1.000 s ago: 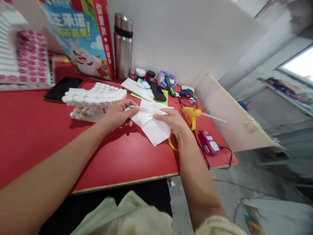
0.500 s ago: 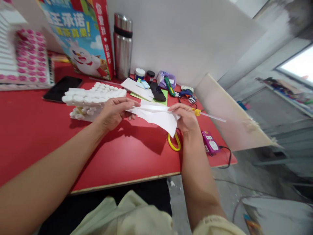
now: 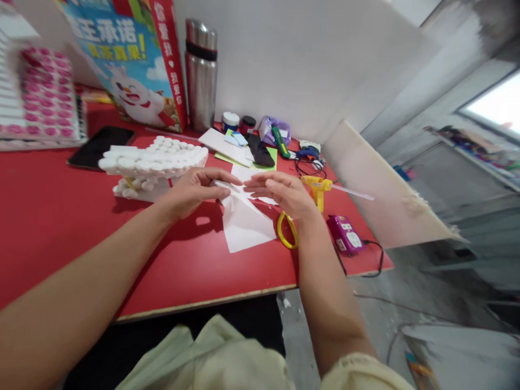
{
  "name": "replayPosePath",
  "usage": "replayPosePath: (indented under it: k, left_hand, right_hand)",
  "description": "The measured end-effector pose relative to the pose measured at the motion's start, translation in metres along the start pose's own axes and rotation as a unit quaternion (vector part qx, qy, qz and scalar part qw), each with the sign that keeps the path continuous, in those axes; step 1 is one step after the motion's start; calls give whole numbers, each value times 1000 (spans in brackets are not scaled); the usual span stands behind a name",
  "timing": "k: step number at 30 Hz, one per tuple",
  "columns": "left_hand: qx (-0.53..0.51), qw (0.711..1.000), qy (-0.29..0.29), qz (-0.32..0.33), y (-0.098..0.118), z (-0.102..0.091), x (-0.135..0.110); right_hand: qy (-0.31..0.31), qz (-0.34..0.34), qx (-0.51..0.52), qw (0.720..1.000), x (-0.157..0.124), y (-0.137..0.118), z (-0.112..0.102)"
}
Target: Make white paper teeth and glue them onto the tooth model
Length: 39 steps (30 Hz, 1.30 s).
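A white sheet of paper (image 3: 246, 225) lies on the red table (image 3: 60, 216), its top part folded under my hands. My left hand (image 3: 195, 189) pinches the paper's upper left fold with its fingers curled. My right hand (image 3: 282, 195) rests on the upper right of the sheet, fingers stretched out and pressed flat on it. Yellow-handled scissors (image 3: 286, 234) lie just below my right wrist.
A white model made of round pads (image 3: 150, 162) stands left of my hands. A yellow glue gun (image 3: 320, 189) and a purple power strip (image 3: 345, 235) lie at the right. A steel flask (image 3: 201, 76), a printed box (image 3: 130, 65), a black phone (image 3: 101, 146) and small tools stand behind.
The paper was held up in the air between both hands; it now lies down on the table, and my right hand has moved left and flattened onto it.
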<state>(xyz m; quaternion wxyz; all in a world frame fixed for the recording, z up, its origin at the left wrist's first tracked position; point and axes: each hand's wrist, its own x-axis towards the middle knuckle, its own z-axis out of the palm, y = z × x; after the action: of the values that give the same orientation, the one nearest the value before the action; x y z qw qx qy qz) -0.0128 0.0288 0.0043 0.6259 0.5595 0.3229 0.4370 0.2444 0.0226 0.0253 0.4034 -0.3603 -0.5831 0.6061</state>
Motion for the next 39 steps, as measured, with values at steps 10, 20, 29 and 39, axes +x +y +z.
replayPosePath:
  k: [10, 20, 29, 39]
  left_hand:
    - [76, 995, 65, -13, -2, -1, 5]
    - [-56, 996, 70, -26, -2, 0, 5]
    - [-60, 990, 114, -51, -4, 2, 7]
    - [-103, 993, 65, -3, 12, 2, 1]
  right_hand:
    - [-3, 64, -53, 997, 8, 19, 16]
    - [62, 3, -164, 985, 0, 3, 4]
    - [-13, -70, -267, 961, 0, -3, 0]
    - [25, -4, 33, 999, -12, -12, -24]
